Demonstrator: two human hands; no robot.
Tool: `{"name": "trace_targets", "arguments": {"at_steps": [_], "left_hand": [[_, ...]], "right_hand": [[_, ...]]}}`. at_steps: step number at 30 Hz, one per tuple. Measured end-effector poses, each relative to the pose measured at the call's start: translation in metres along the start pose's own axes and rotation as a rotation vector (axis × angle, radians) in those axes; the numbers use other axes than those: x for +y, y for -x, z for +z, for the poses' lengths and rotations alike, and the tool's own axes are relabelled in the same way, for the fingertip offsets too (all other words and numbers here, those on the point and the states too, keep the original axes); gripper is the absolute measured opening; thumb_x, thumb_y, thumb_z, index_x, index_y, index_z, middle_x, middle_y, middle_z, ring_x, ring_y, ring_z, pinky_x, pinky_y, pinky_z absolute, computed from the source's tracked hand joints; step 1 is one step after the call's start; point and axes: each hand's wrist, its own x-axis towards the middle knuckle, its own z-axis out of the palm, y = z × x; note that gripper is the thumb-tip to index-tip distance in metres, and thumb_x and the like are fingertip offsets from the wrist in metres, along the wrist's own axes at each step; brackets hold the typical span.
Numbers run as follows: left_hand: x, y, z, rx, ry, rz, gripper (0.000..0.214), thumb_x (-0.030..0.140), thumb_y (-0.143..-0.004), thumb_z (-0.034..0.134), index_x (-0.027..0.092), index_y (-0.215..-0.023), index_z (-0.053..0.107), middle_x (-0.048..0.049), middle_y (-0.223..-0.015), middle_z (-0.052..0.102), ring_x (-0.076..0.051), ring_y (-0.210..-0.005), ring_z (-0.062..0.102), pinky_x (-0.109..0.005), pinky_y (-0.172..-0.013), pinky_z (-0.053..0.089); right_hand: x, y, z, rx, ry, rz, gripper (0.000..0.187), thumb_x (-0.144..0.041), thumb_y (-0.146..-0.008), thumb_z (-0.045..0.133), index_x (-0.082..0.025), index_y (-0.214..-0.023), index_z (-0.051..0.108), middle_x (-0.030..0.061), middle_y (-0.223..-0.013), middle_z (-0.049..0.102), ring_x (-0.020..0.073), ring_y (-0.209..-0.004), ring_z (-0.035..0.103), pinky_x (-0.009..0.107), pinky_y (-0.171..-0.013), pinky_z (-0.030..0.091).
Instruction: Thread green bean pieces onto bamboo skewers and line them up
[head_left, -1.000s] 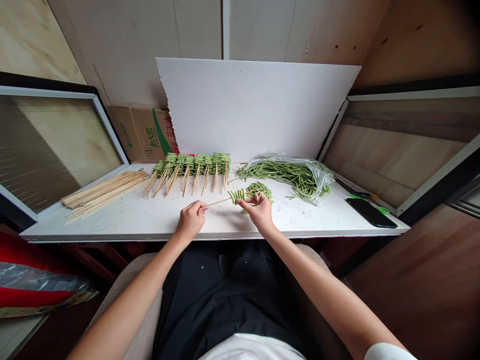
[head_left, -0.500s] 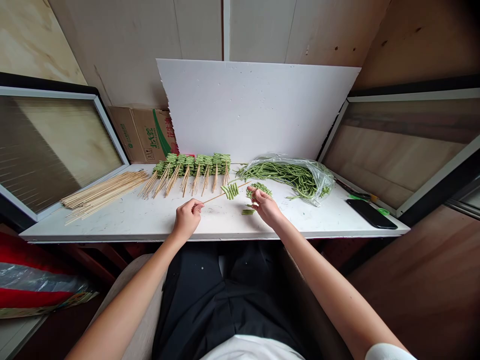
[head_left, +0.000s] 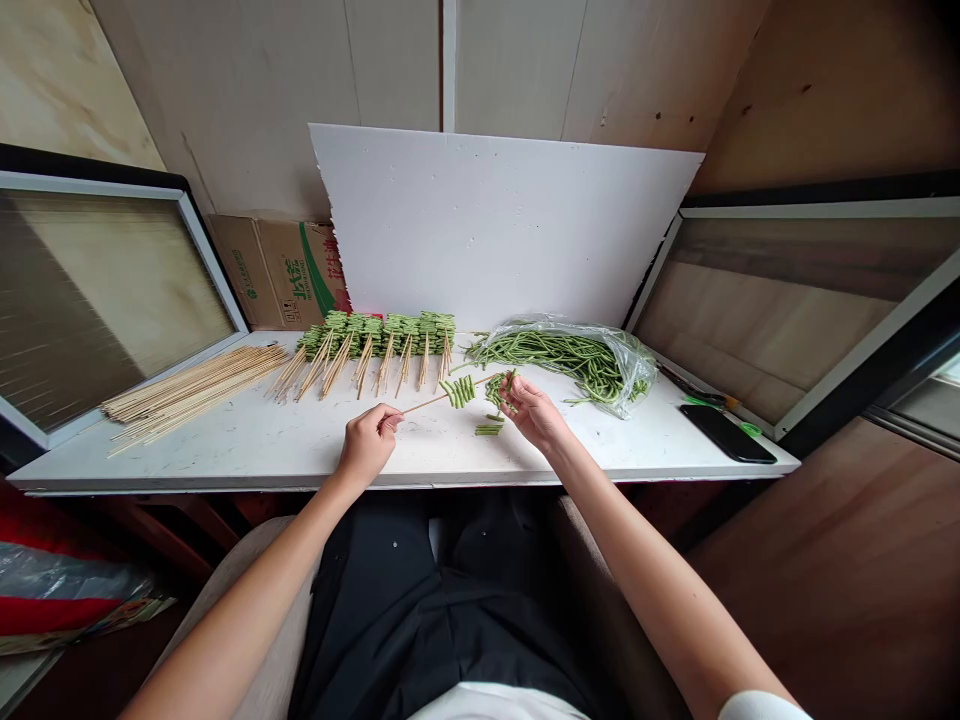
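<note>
White table [head_left: 427, 460], with a white board [head_left: 495, 220] upright at its back. Right of centre lie long beans [head_left: 544, 348] in a clear plastic bag [head_left: 628, 360]; left of centre, stacked skewers [head_left: 381, 335], then loose sticks [head_left: 195, 385]. The left hand [head_left: 369, 440], fingers curled closed, grips one end of a stick [head_left: 426, 404], which slants up toward the right hand [head_left: 534, 410] above the table. A small row of bean pieces [head_left: 459, 392] is threaded on it. The right hand's fingertips, nearly together, pinch a single bean [head_left: 512, 379] near the tip; contact cannot be told.
</note>
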Motion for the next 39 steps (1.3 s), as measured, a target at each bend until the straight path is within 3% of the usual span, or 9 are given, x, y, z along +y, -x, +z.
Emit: {"name": "trace_targets", "arguments": {"at_steps": [3, 10, 17, 31, 39], "left_hand": [[0.002, 0.000, 0.000, -0.008, -0.003, 0.004, 0.020, 0.027, -0.096, 0.057, 0.022, -0.085, 0.073, -0.0039, -0.074, 0.075, -0.019, -0.068, 0.069, -0.029, -0.069, 0.053], [0.003, 0.000, -0.001, -0.015, -0.017, 0.018, 0.021, 0.022, -0.093, 0.057, 0.022, -0.083, 0.075, -0.0032, -0.072, 0.075, -0.019, -0.066, 0.069, -0.028, -0.066, 0.051], [0.004, -0.001, 0.000, -0.010, -0.025, 0.020, 0.022, 0.021, -0.092, 0.057, 0.022, -0.082, 0.076, -0.0032, -0.071, 0.075, -0.018, -0.062, 0.066, -0.029, -0.065, 0.050], [0.000, -0.002, -0.005, 0.007, -0.058, 0.085, 0.021, 0.014, -0.088, 0.058, 0.021, -0.079, 0.076, -0.0033, -0.070, 0.076, -0.019, -0.063, 0.069, -0.028, -0.064, 0.049], [0.003, -0.002, -0.005, 0.009, -0.074, 0.067, 0.022, 0.012, -0.086, 0.057, 0.020, -0.078, 0.076, -0.0033, -0.070, 0.076, -0.019, -0.064, 0.070, -0.028, -0.064, 0.049]], "right_hand": [[0.000, 0.001, 0.001, -0.043, -0.009, -0.004, 0.051, -0.063, -0.068, 0.094, -0.026, -0.096, 0.073, 0.0072, -0.123, 0.077, 0.0270, -0.121, 0.070, 0.035, -0.089, 0.059], [0.004, -0.001, 0.003, -0.053, -0.065, 0.022, 0.044, -0.053, -0.070, 0.096, -0.025, -0.098, 0.079, 0.0080, -0.120, 0.080, 0.0280, -0.129, 0.069, 0.035, -0.093, 0.059], [0.003, 0.000, 0.005, -0.044, -0.107, 0.025, 0.042, -0.052, -0.070, 0.096, -0.026, -0.097, 0.079, 0.0072, -0.120, 0.080, 0.0292, -0.126, 0.071, 0.035, -0.087, 0.060], [-0.003, 0.006, 0.008, -0.031, -0.066, 0.034, 0.034, -0.047, -0.073, 0.096, -0.024, -0.095, 0.084, 0.0086, -0.116, 0.083, 0.0286, -0.127, 0.071, 0.037, -0.100, 0.055], [0.002, 0.009, 0.017, -0.012, -0.043, -0.006, 0.036, -0.048, -0.072, 0.096, -0.023, -0.094, 0.084, 0.0113, -0.119, 0.082, 0.0308, -0.128, 0.071, 0.034, -0.089, 0.059]]}}
